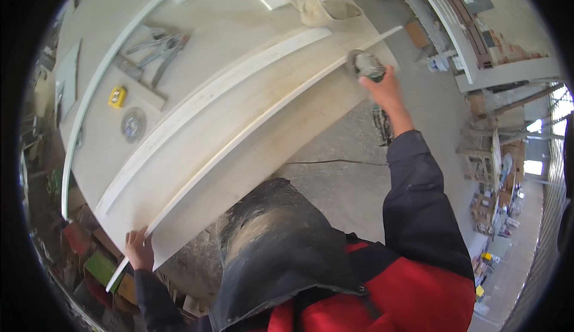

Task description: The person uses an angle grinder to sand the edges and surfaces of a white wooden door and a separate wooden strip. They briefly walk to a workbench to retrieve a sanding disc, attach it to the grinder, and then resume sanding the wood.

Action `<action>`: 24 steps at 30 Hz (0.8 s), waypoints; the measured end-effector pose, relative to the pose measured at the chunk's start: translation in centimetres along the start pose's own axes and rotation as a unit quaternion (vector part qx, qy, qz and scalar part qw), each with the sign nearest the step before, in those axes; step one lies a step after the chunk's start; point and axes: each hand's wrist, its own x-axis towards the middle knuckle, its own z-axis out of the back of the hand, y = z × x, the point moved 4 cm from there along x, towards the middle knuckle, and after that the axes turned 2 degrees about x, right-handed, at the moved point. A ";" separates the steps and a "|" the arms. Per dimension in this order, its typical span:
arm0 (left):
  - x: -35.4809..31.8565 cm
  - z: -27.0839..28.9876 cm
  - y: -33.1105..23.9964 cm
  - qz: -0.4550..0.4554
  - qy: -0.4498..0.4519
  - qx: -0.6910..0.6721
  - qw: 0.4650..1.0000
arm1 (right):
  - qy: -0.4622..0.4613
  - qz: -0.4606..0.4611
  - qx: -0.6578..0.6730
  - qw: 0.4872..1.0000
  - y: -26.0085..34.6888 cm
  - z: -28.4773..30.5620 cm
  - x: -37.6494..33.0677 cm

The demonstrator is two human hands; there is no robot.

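My right hand [387, 96] grips an angle grinder [367, 66] near the far right end of a long, thin white strip [281, 106]. The grinder's round disc is at the strip, though I cannot tell whether it touches; its body hangs beyond the table edge. At the strip's near left end, my left hand [139, 251] is closed around it. The strip lies slantwise across a pale dusty table [317, 109] and sticks out past both sides. Alongside it lies a broader white board [179, 117].
Beyond the board are metal clamps [158, 52], a yellow tape measure [117, 97], a round disc [133, 124] and a crumpled cloth [317, 9]. A dark cable [335, 161] crosses the floor. Coloured boxes [101, 269] stand below the table's left end.
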 end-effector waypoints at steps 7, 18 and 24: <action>0.7 1.6 -1.7 0.001 -0.011 0.005 1.000 | 0.090 0.086 0.105 0.987 9.0 -3.4 -13.3; 0.7 1.1 -2.1 -0.016 -0.048 -0.012 0.999 | 0.471 0.372 -0.106 0.793 30.4 -15.3 -34.9; 0.7 0.4 -1.8 -0.009 -0.057 0.001 0.998 | 0.389 0.294 -0.073 0.870 26.2 -13.1 -30.7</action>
